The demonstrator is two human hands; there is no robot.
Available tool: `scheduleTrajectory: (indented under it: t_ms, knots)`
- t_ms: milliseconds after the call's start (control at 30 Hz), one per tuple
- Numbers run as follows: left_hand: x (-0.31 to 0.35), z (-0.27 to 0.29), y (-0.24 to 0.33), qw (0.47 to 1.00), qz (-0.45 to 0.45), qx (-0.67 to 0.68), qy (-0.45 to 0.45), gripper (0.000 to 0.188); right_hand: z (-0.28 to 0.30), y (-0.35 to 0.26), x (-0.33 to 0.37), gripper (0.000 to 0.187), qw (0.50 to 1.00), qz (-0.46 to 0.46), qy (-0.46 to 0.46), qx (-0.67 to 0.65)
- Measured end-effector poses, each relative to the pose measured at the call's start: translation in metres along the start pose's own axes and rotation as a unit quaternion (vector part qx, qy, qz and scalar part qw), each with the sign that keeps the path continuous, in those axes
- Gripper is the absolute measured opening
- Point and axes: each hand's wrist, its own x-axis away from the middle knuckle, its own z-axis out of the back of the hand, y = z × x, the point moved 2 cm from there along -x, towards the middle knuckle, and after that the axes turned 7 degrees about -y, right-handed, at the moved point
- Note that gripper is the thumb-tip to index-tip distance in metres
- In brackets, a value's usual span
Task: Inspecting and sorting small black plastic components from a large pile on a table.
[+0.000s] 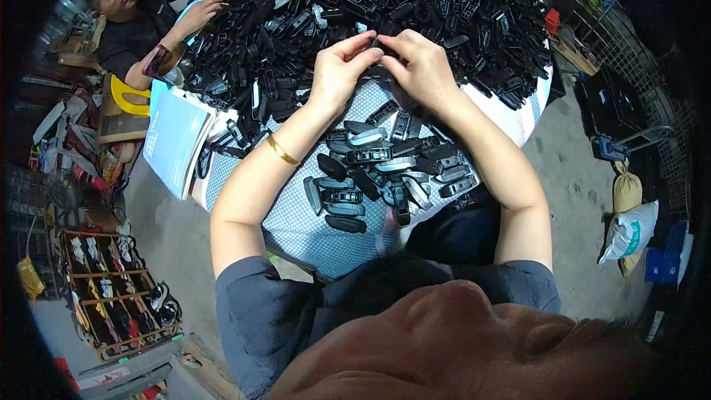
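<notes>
Both of my hands meet over the near edge of a large heap of black plastic parts [296,44]. My left hand [339,74] and my right hand [424,67] pinch a small black plastic part [375,43] between thumbs and fingertips. The fingers cover much of it, so its exact kind cannot be made out. Between my forearms, on a patterned pale cloth [296,211], lies a smaller group of oblong black and grey plastic parts [370,155], some showing hollow undersides. A gold-coloured bracelet [283,150] circles my left wrist.
A blue and white book [180,137] lies at the table's left edge. Beyond it a co-worker [141,22] in dark clothes reaches into the heap. A yellow curved object [127,96] rests on a cardboard box. A shoe rack [118,289] stands lower left; sacks [629,233] are at right.
</notes>
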Motion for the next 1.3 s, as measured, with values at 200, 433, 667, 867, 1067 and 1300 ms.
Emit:
scheduleTrajectory:
  t_ms: [200, 433, 667, 867, 1067, 1300]
  knots:
    - [-0.004, 0.002, 0.011, 1.000, -0.012, 0.000, -0.016, 0.027, -0.002, 0.010, -0.004, 0.038, 0.989, -0.103, -0.015, -0.108]
    - [-0.004, 0.005, 0.027, 0.996, -0.019, 0.008, -0.081, 0.022, 0.002, 0.009, -0.003, 0.026, 0.963, -0.098, -0.135, -0.210]
    - [-0.003, 0.007, 0.039, 0.990, 0.034, -0.062, -0.120, 0.023, 0.016, 0.012, -0.008, 0.024, 0.906, -0.136, -0.266, -0.301]
    - [0.020, -0.025, 0.041, 0.862, 0.037, -0.290, -0.413, 0.029, 0.030, 0.036, -0.008, 0.039, 0.982, -0.105, -0.158, 0.003]
    - [0.015, -0.032, 0.038, 0.866, 0.050, -0.297, -0.398, 0.023, -0.010, 0.022, 0.001, 0.022, 0.971, 0.016, -0.166, 0.172]
    - [-0.008, -0.051, 0.017, 0.855, 0.006, -0.456, -0.246, 0.027, 0.015, 0.054, -0.009, 0.024, 0.976, -0.171, 0.008, -0.132]
